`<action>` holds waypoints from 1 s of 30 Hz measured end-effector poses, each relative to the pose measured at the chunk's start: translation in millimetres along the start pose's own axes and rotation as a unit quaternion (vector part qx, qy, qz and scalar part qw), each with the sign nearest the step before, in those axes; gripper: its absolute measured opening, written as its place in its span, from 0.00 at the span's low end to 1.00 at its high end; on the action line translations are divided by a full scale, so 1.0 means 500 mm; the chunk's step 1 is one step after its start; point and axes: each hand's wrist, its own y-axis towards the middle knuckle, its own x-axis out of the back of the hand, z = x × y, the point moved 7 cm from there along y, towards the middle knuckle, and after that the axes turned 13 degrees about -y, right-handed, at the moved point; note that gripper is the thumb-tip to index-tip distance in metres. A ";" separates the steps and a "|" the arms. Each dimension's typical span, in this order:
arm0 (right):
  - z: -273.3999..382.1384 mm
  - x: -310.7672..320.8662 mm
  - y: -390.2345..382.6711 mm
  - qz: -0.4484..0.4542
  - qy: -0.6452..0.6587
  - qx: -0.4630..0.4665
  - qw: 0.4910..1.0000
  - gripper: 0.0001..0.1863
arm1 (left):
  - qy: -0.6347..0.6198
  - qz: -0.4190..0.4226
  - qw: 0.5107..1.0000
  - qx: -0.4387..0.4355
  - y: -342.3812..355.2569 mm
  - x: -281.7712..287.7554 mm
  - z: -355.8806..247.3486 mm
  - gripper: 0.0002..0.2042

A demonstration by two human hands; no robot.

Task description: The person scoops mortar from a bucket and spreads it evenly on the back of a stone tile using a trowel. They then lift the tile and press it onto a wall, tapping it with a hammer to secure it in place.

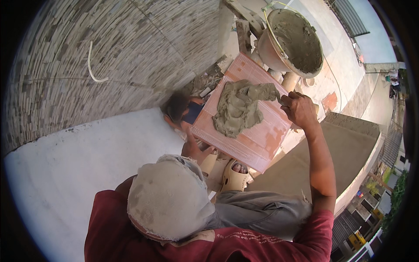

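A square reddish tile [262,146] lies tilted in front of me, its ribbed back facing up. Grey wet mortar [238,109] is heaped across its middle and far part. At the tile's near left corner, my left hand [195,147] grips the edge, its fingers partly hidden below. My right hand [301,109] is closed round the handle of a trowel [269,92], above the tile's right corner. Mortar coats the trowel blade and merges with the heap, so its outline is hard to make out.
A bucket [266,48] of mortar stands beyond the tile, near wooden boards [244,37]. Left is a stone-patterned wall [109,56] with a white conduit [90,63] above a white surface [87,157]. Another person [176,107] is low beside the tile. A rendered ledge [314,153] runs right.
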 end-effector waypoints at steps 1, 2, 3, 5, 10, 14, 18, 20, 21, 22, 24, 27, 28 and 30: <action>-0.008 -0.004 0.009 0.010 -0.004 0.014 1.000 0.11 | 0.004 -0.003 1.000 -0.016 0.000 -0.002 0.002 0.64; -0.018 -0.008 0.016 0.019 -0.008 0.025 0.999 0.11 | 0.003 -0.007 1.000 -0.007 -0.002 -0.002 0.002 0.63; -0.018 -0.022 0.027 0.007 -0.028 0.048 0.998 0.12 | 0.004 -0.012 1.000 0.000 -0.003 0.000 -0.002 0.62; -0.028 -0.050 0.051 -0.001 -0.022 0.000 1.000 0.12 | 0.005 -0.015 1.000 0.002 0.002 0.002 -0.005 0.62; -0.029 -0.078 0.068 0.024 0.043 -0.104 0.993 0.12 | -0.009 0.002 1.000 0.022 0.003 0.003 -0.004 0.61; -0.015 -0.025 0.054 0.051 0.117 -0.104 0.986 0.13 | -0.015 -0.013 1.000 -0.003 0.000 0.006 0.000 0.62; 0.018 0.009 0.037 0.054 0.110 -0.050 0.991 0.13 | -0.003 0.007 1.000 0.003 0.003 -0.002 0.008 0.62; 0.042 -0.006 0.049 0.092 0.054 -0.029 0.994 0.13 | 0.001 0.007 1.000 0.009 0.004 -0.001 0.006 0.62; 0.043 -0.033 0.054 0.081 0.057 -0.047 0.994 0.13 | 0.007 -0.004 1.000 0.005 0.004 -0.005 0.012 0.62; 0.037 -0.057 0.055 0.089 0.074 -0.065 0.991 0.13 | 0.013 -0.014 1.000 0.002 0.004 -0.006 0.018 0.62; 0.033 -0.078 0.063 0.107 0.104 -0.093 0.984 0.15 | 0.008 -0.016 1.000 0.000 0.001 -0.005 0.016 0.62; 0.039 -0.085 0.047 0.133 0.233 -0.072 0.961 0.16 | 0.006 -0.018 1.000 -0.004 0.000 -0.003 0.012 0.63; 0.039 -0.084 0.041 0.143 0.249 -0.085 0.954 0.18 | 0.006 -0.019 1.000 -0.005 0.001 -0.002 0.011 0.63; 0.046 -0.065 0.018 0.169 0.280 -0.112 0.938 0.20 | 0.025 -0.016 0.999 0.019 0.001 -0.002 0.007 0.63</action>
